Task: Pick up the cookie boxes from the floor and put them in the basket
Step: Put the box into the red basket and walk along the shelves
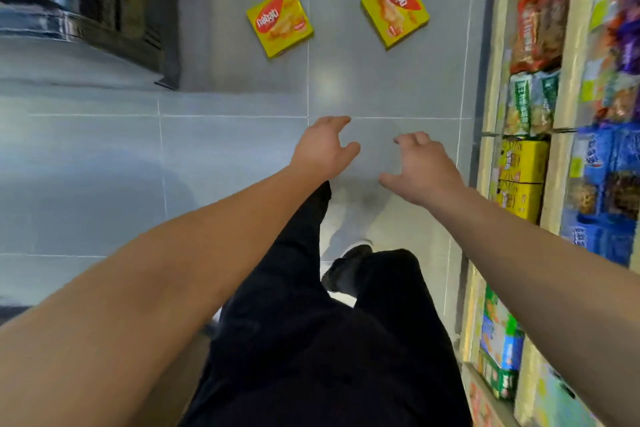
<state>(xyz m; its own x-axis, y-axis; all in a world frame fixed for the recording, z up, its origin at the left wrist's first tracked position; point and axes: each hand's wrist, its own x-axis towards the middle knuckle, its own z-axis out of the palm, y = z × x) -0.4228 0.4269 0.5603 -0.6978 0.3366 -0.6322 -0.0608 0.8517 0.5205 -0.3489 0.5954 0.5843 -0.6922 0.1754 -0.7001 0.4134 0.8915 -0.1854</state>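
A single wide-angle camera is worn on the person's head and faces forward and steeply down onto the grey tiled floor [242, 149] of a shop aisle. The bare forearms sit close to the lens, and the stocked product shelving [540, 45] lines the frame's right edge.

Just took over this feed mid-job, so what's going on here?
A person stands in a shop aisle, both arms stretched forward. The left hand and right hand are empty, fingers loosely curled. Two yellow cookie boxes lie apart on the grey tiled floor ahead, untouched. Stocked shelves line the right side. No basket is in view.
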